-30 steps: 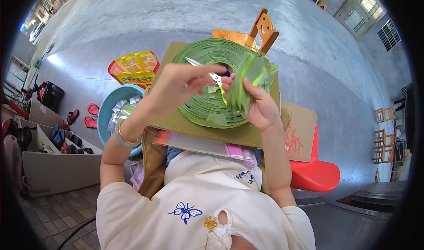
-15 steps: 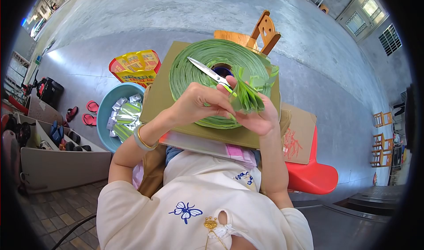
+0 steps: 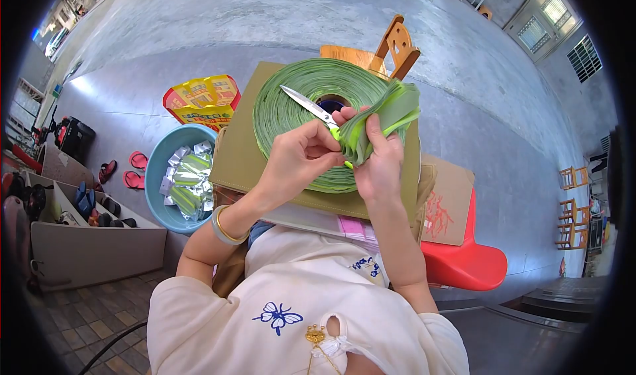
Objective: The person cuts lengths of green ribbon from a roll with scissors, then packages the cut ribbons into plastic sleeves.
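Observation:
A large roll of green ribbon lies flat on an olive board. Scissors rest across the roll near its dark core, blades pointing up and left. My right hand holds a folded bunch of green strips over the roll's right side, with the thumb on top. On the other side of the bunch, my left hand pinches its lower left edge between thumb and fingers. A silver and a gold bangle circle my left wrist.
At the left stands a blue basin with silver and green packets, below a yellow and red bag. A wooden chair is beyond the board, a red chair to the right, and a shoe rack at far left.
The green bunch has turned and fanned up to the right in my right hand. My left hand has shifted slightly, its forearm moving right, and its fingers now touch the bunch's edge.

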`<control>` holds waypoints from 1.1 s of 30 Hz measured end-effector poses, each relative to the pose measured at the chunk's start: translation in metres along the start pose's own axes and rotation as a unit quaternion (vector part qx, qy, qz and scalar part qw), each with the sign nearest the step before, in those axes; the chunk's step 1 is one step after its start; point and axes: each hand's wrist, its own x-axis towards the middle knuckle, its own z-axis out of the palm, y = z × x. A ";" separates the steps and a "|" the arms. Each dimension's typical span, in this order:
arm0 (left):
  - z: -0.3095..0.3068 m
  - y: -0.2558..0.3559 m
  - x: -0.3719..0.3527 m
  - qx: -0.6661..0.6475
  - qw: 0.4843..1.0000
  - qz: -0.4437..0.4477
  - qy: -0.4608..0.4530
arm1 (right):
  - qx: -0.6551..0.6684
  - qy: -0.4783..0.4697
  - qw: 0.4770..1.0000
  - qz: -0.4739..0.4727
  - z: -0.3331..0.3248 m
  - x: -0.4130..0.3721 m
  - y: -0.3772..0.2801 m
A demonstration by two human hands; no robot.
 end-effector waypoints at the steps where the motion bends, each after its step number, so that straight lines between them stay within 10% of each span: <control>1: 0.002 0.007 -0.001 -0.008 1.000 -0.001 0.000 | -0.026 0.006 0.999 -0.033 0.001 0.000 0.003; 11: 0.004 0.010 0.000 0.143 0.989 0.026 0.004 | -0.099 0.019 0.983 -0.152 0.005 -0.003 0.016; 18: 0.006 0.000 0.005 -0.027 0.997 -0.066 0.031 | -0.092 -0.023 0.972 -0.217 0.008 -0.002 0.018; 24: -0.009 0.013 0.006 0.080 0.990 -0.098 -0.054 | -0.006 -0.163 0.986 -0.043 -0.010 -0.001 0.000; 28: -0.023 0.042 0.015 0.017 0.999 0.041 -0.002 | -0.439 -0.196 0.873 0.087 -0.008 -0.006 -0.030; 33: -0.036 0.043 0.019 0.148 0.986 0.065 -0.036 | -0.418 -0.250 0.861 0.145 -0.013 -0.009 -0.026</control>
